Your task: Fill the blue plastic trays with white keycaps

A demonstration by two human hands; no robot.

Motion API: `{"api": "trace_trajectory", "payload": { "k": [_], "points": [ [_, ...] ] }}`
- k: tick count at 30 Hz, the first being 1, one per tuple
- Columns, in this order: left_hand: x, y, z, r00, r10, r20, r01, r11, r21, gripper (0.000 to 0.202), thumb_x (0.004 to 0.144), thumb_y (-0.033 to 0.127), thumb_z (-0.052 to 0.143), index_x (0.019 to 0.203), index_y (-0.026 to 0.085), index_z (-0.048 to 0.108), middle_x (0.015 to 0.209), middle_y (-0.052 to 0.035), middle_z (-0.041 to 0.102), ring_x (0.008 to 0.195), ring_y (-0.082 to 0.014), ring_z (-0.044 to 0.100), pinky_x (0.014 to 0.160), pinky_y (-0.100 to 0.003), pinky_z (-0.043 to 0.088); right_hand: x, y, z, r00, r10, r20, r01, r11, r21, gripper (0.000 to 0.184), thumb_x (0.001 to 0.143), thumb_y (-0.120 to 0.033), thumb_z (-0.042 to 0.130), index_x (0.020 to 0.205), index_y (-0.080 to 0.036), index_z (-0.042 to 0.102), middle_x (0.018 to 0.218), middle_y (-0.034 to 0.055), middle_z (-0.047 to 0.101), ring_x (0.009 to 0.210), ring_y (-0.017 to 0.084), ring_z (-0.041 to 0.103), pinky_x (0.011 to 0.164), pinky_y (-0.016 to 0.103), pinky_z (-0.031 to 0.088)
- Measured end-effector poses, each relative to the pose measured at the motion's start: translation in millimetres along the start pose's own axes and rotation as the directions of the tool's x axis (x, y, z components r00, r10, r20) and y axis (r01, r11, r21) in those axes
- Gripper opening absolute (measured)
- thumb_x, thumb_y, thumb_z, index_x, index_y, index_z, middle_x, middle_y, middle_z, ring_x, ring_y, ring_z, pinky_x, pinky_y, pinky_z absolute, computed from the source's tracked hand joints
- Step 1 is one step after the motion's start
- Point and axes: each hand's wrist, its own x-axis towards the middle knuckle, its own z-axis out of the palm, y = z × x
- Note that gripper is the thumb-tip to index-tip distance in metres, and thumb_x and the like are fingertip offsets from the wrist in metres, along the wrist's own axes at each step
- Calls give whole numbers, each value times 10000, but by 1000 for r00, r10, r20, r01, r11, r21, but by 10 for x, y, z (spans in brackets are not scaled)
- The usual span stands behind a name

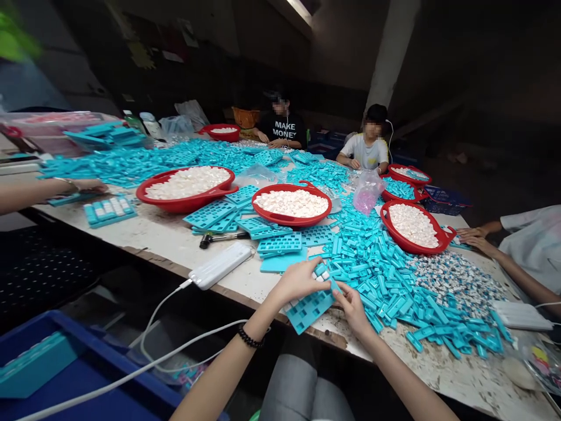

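Note:
A turquoise plastic tray (pixel 309 310) with rows of small slots rests at the table's near edge, tilted toward me. My left hand (pixel 298 282) curls over its upper left side, fingers closed on the tray and on small turquoise-and-white pieces. My right hand (pixel 350 304) pinches the tray's right edge next to a small turquoise piece (pixel 335 285). A big heap of loose turquoise pieces (pixel 385 280) lies just to the right of both hands.
Red bowls of white pieces (pixel 291 203) (pixel 186 182) (pixel 412 225) stand on the long table, with stacked turquoise trays (pixel 280 242). A white power bank (pixel 221 264) with a cable lies at left. Other people sit around the table. A blue crate (pixel 65 374) is below left.

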Motion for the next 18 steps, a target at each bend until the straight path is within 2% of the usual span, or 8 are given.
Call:
{"api": "trace_trajectory", "payload": {
  "k": [3,6,8,11,14,18],
  "points": [
    [8,-26,104,1000,7,-24,-12,982,-190,413,771,402,654,1133,205,638,963,-41,732,868,-278,685,712,-317,495,10,-7,-23,1000,7,-17,-7,999,-34,507,791,-640,718,1090,-231,731,1061,76,730,967,298,701,863,448,591],
    [8,-69,215,999,-26,-47,7,933,-360,392,778,346,652,1143,202,649,1090,-51,731,1008,-281,672,838,-331,521,17,-8,-27,998,27,-59,-29,999,-43,519,784,-646,721,1078,-219,740,1046,78,736,965,298,698,833,422,594],
    [4,-81,249,998,-39,-42,18,913,-407,422,781,346,667,1178,202,651,1175,-61,718,1090,-295,652,916,-351,515,17,-10,-19,996,51,-70,-51,999,5,517,770,-634,743,1069,-212,747,1028,74,743,944,285,703,822,402,592],
    [4,-83,247,999,-46,-16,33,890,-455,493,782,436,713,1201,184,650,1245,-89,694,1163,-319,620,986,-378,496,14,-22,-7,995,77,-67,-71,994,87,502,744,-603,784,1052,-209,758,993,62,753,888,258,713,804,375,589],
    [20,-94,250,1000,-24,10,26,856,-516,498,764,514,742,1125,179,675,1192,-89,714,1137,-314,629,981,-371,500,12,-34,-4,994,67,-81,-59,994,97,477,730,-585,803,1024,-211,774,995,63,758,863,249,715,773,354,588],
    [52,-135,311,999,-48,-13,34,854,-519,459,757,518,748,1053,174,679,1127,-88,721,1106,-317,632,955,-385,503,5,-30,-8,993,41,-108,-34,997,65,467,732,-581,801,1002,-200,788,978,69,764,842,249,713,744,343,579]
  ]
}}
